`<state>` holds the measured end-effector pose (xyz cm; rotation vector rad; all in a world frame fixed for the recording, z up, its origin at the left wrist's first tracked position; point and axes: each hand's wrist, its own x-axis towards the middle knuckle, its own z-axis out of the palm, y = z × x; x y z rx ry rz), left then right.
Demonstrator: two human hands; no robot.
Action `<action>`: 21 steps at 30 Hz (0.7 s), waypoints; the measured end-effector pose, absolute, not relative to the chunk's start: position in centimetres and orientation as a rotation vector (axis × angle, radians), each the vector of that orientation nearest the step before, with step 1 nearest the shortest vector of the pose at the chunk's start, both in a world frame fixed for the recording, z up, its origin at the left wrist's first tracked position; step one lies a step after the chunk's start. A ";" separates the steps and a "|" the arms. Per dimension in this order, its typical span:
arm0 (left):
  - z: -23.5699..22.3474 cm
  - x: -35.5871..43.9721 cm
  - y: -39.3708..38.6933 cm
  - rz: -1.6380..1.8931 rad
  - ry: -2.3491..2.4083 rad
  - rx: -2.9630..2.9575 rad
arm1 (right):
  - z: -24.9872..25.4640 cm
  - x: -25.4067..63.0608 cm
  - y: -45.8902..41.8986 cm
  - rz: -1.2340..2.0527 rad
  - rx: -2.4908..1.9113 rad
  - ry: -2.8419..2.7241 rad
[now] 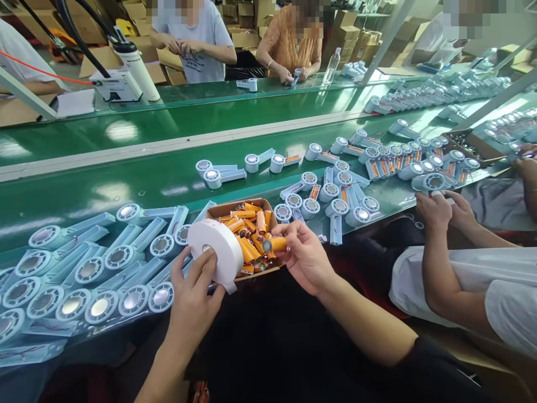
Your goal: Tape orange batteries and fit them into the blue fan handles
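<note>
My left hand (197,288) grips a thick roll of white tape (224,249), with fingers over its hub and the thumb near a short loose end at the bottom. Between the thumb and fingers of my right hand (305,256) is an orange battery (277,244), its round end pointing left towards the roll. Just behind both hands stands a cardboard box (271,268) heaped with orange batteries (245,215). The roll covers part of the box's left side. Light blue fan housings (119,256) with round heads and open handles lie to the left of the roll.
More housings (335,193), some with orange batteries inside, spread right of the box along the green conveyor belt (159,145). A co-worker's hands (440,210) hold a housing at right. Across the belt sit other people, near a clear bottle (331,67) and a white machine (117,84).
</note>
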<state>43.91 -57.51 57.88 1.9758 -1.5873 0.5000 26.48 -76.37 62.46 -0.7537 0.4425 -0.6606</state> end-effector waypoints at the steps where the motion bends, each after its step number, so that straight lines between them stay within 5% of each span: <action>1: 57.9 43.9 -57.5 0.500 -1.590 1.981 | 62.6 26.5 -76.4 -0.611 -0.709 0.437; 5: 57.9 43.7 -57.6 0.525 -1.610 1.988 | 62.5 26.7 -76.1 -0.563 -0.753 0.438; 13: 59.3 42.8 -58.3 0.599 -1.698 2.003 | 61.1 27.6 -76.0 -1.122 -1.403 0.651; 21: 62.3 44.4 -58.1 0.754 -1.831 2.048 | 61.4 27.8 -78.9 -0.415 -1.340 0.477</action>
